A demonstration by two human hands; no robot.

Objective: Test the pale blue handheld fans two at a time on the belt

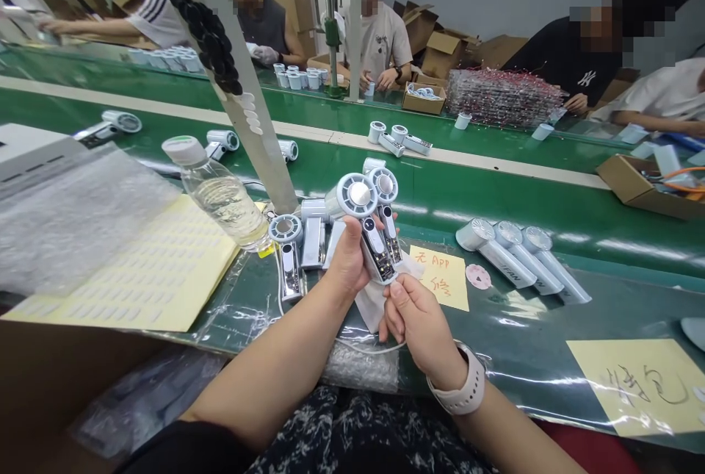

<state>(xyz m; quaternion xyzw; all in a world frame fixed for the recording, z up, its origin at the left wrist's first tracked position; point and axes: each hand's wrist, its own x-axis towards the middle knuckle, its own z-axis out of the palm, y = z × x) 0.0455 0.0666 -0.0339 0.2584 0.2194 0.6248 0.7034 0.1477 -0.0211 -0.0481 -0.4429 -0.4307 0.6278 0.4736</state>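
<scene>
My left hand (346,259) grips the handle of a small white handheld fan (357,195), whose round grille head points up and away from me. The handle's open side shows a circuit board (377,256). My right hand (418,328) pinches the lower end of that handle, with a white cloth (374,305) bunched beneath it. A second handheld fan (384,186) stands just beyond, its handle against the first. Several fan parts (313,239) lie left of my left hand. A white watch band (457,386) circles my right wrist.
A green conveyor belt (440,202) runs across, with a row of pale blue fans (518,257) to the right. Yellow notes (438,277) and a label sheet (143,268) lie nearby. A water bottle (220,195) and a metal post (264,136) stand left. Co-workers sit beyond the belt.
</scene>
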